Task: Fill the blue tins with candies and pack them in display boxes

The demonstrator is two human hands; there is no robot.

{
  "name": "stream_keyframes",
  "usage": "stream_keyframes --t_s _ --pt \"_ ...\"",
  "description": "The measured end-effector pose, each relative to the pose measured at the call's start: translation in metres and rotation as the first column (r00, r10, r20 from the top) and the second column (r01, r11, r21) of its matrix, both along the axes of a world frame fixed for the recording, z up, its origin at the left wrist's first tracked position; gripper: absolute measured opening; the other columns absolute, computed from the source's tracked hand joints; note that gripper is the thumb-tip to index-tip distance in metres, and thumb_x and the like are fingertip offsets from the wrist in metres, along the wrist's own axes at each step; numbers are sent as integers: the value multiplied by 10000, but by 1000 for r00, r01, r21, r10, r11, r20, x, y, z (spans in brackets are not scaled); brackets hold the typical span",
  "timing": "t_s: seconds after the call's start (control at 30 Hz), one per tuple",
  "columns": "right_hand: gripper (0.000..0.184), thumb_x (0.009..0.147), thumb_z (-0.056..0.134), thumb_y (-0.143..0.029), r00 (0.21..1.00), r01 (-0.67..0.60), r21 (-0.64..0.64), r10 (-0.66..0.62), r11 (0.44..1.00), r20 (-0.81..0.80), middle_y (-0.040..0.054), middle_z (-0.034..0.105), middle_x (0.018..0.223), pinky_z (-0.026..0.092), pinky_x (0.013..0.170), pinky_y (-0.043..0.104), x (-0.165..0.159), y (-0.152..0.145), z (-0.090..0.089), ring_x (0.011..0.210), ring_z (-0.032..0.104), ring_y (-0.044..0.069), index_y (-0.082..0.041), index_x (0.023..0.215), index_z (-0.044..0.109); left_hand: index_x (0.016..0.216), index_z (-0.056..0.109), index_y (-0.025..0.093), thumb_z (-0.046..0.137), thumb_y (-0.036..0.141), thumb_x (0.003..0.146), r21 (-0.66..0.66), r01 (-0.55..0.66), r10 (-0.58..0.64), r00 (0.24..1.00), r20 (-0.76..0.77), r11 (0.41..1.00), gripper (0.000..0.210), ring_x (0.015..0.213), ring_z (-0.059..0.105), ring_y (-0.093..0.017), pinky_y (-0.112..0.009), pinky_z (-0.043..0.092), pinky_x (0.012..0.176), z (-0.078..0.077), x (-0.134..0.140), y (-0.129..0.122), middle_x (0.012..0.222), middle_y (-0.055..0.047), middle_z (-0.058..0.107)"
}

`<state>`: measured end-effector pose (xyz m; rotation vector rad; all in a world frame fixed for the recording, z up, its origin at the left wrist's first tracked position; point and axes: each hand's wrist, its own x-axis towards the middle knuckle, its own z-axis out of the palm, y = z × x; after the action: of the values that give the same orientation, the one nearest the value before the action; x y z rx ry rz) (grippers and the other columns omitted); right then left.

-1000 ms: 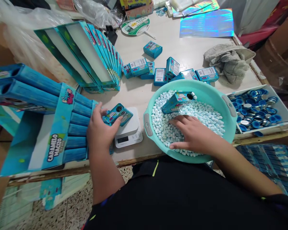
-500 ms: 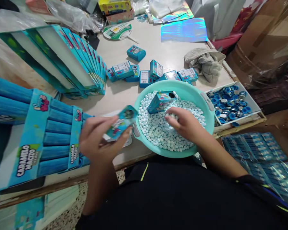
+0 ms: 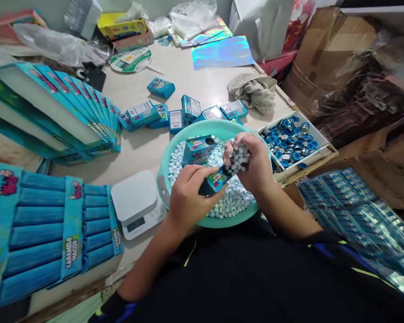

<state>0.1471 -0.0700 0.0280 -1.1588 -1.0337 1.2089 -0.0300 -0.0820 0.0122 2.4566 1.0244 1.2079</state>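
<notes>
My left hand (image 3: 188,193) is closed around a small blue candy box (image 3: 219,180), tilted over the turquoise basin (image 3: 218,125). My right hand (image 3: 257,163) cups a heap of small white candies (image 3: 238,159) right at the box's upper end; some seem to touch its opening, which the candies mostly hide. Loose white candies (image 3: 234,197) fill the basin below both hands. Another blue candy box (image 3: 198,151) stands in them behind my left hand, with a dark round hole in its top.
A white kitchen scale (image 3: 134,197) sits left of the basin, beside blue display cartons (image 3: 37,215). Several candy boxes (image 3: 141,113) lie behind the basin. To the right are a tray of blue caps (image 3: 289,141), a crumpled cloth (image 3: 256,92) and wrapped packs (image 3: 350,215).
My left hand has brought the candy box rightward from over the table to above the basin. My right hand has risen from the candies with a handful. The view has shifted, uncovering the scale.
</notes>
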Motion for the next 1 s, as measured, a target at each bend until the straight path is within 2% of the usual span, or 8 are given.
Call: stream_keyframes --t_s 0.17,0.27,0.37,0.5,0.63,0.7,0.87,1.0 --pt "281 883 520 -509 948 -15 68 35 998 -316 25 546 813 552 774 372 -3 -4 1 876 635 221 -253 815 427 1244 706 192 854 307 853 -34 3 -2 999 50 999 433 996 704 -227 -388 612 890 -11 4 4 1072 -68 719" --pt "241 892 568 -442 921 -20 95 55 995 -386 16 595 824 541 815 369 -3 -3 -2 841 628 200 -243 783 488 1255 705 191 845 299 867 -111 27 -18 996 84 993 426 1040 716 -227 -381 617 921 -12 6 8 1126 -74 727" --pt "235 891 577 -427 956 3 120 32 993 -290 21 645 845 518 922 393 0 0 -4 898 641 208 -237 761 530 1260 709 211 851 286 864 -146 37 -21 994 105 989 428 1043 728 -214 -357 622 924 -10 4 8 1142 -57 739" --pt "251 934 569 -455 998 -5 150 15 989 -64 40 699 942 485 1025 416 3 3 -3 1047 647 233 -235 828 623 1269 711 223 888 245 820 -65 -43 51 989 137 997 482 1008 732 -202 -341 622 910 -7 -1 3 1116 -38 742" --pt "282 1010 533 -470 999 -7 192 14 981 -36 61 714 1118 459 1082 421 3 1 -4 1177 633 235 -230 984 678 1302 698 237 886 222 812 -33 -107 112 965 237 994 525 1031 728 -212 -359 617 922 -11 -7 0 1141 -37 733" --pt "268 1019 540 -457 1000 -20 192 19 981 8 64 710 1156 476 1043 416 2 0 -7 1160 636 230 -230 1024 680 1309 696 239 885 243 816 -31 -146 148 947 285 989 528 1039 722 -217 -368 612 924 -14 -9 0 1136 -38 723" --pt "175 977 636 -400 978 -114 254 64 960 198 38 708 1056 516 845 359 0 -2 -10 964 643 191 -233 994 684 1307 695 230 871 312 840 -98 -169 190 941 278 981 506 1023 718 -220 -381 612 911 -18 -12 0 1114 -42 712" --pt "233 899 740 -435 980 -164 160 142 973 140 40 711 1037 526 806 349 1 -1 -8 930 645 191 -219 970 688 1312 686 250 867 257 834 -51 -112 121 955 271 992 511 1033 722 -211 -364 623 900 -15 -12 0 1136 -37 718"
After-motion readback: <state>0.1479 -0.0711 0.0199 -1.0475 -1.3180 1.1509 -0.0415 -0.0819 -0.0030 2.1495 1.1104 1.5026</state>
